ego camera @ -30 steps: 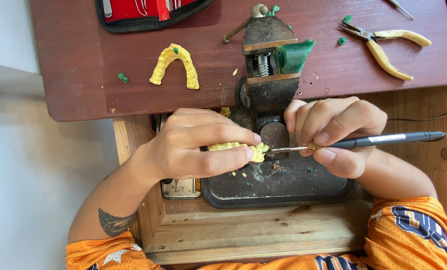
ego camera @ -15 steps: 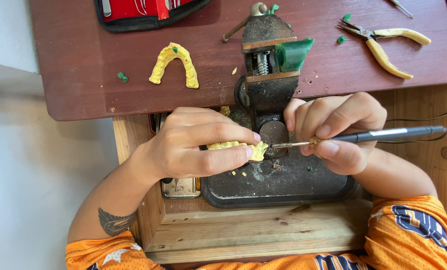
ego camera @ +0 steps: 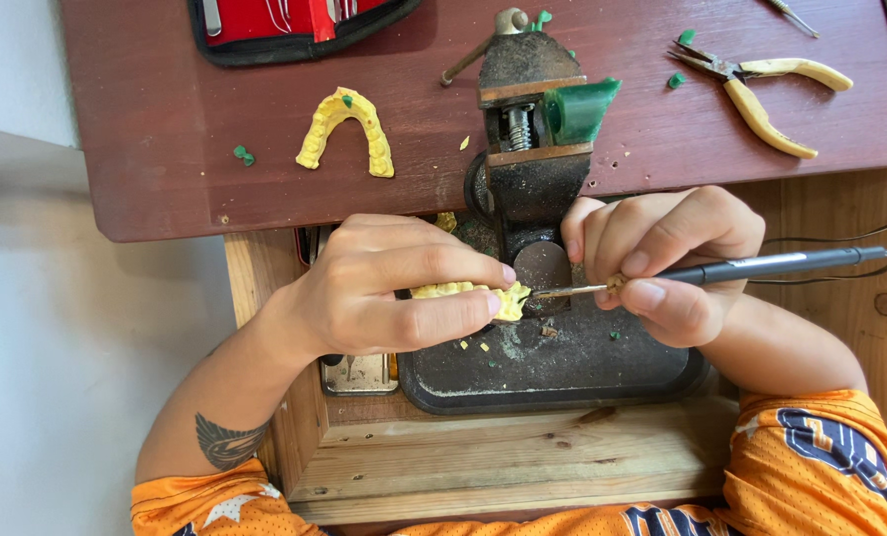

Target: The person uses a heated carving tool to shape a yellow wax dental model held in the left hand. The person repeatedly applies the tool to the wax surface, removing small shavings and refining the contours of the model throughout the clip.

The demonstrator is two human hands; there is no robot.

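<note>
Nearest the viewer, two orange printed sleeves frame a pale raw-wood bench frame (ego camera: 523,457), grainy and knotted. On it sits a shallow dark metal tray (ego camera: 563,372), scuffed and dusted with pale crumbs. Over the tray the left hand (ego camera: 384,293) is closed around a small yellow plaster-like dental cast (ego camera: 478,298), lumpy and toothed, pinched between thumb and forefinger so only its right end shows. The right hand (ego camera: 662,263) grips a slim black pen-shaped tool (ego camera: 771,265) like a pencil, fingers tight near its brass collar; its thin metal tip touches the cast's exposed end. A thin dark cable trails from the tool's far end.

Just beyond the hands stands a rusty iron bench vise (ego camera: 523,149) clamping a block of green wax-like material (ego camera: 577,107). Farther back, on the worn red-brown wooden tabletop (ego camera: 166,149), lie a second yellow horseshoe-shaped dental cast (ego camera: 346,129), small green chips, yellow-handled pliers (ego camera: 761,84), and a red tool pouch with black edging (ego camera: 295,20) at the far edge.
</note>
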